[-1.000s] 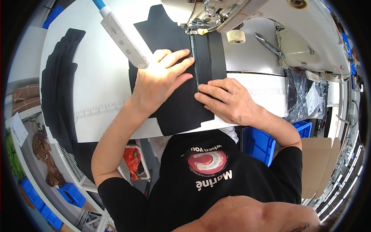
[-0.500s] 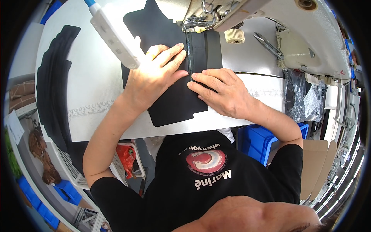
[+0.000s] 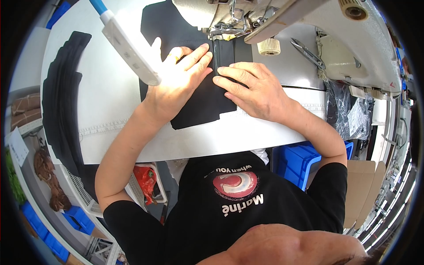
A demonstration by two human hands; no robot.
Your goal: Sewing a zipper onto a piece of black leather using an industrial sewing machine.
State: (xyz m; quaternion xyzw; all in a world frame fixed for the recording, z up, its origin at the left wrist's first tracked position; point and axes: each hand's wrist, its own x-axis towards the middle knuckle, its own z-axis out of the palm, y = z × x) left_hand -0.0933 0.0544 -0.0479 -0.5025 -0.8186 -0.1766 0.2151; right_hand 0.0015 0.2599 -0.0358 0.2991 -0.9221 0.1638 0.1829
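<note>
A black fabric piece (image 3: 201,104) lies flat on the white sewing table, with a dark zipper (image 3: 216,57) running along it toward the presser foot (image 3: 213,36) of the sewing machine (image 3: 304,26). On the fabric left of the zipper rests my left hand (image 3: 179,77), palm down, fingers stretched and a yellow band on one finger. Part of it is washed out by bright light. My right hand (image 3: 256,90) lies at the zipper's right side, fingers extended, fingertips touching the fabric by the zipper. The fabric's far part passes beneath the machine head.
A stack of black fabric pieces (image 3: 62,101) lies at the table's left. A white lamp bar (image 3: 130,48) hangs over my left hand. Metal scissors (image 3: 307,52) lie by the machine's base, near a clear plastic bag (image 3: 353,115). A blue bin (image 3: 296,161) stands under the table.
The black fabric has moved away from me under the machine, so its near edge is farther from the table edge. My right hand has shifted slightly forward with it.
</note>
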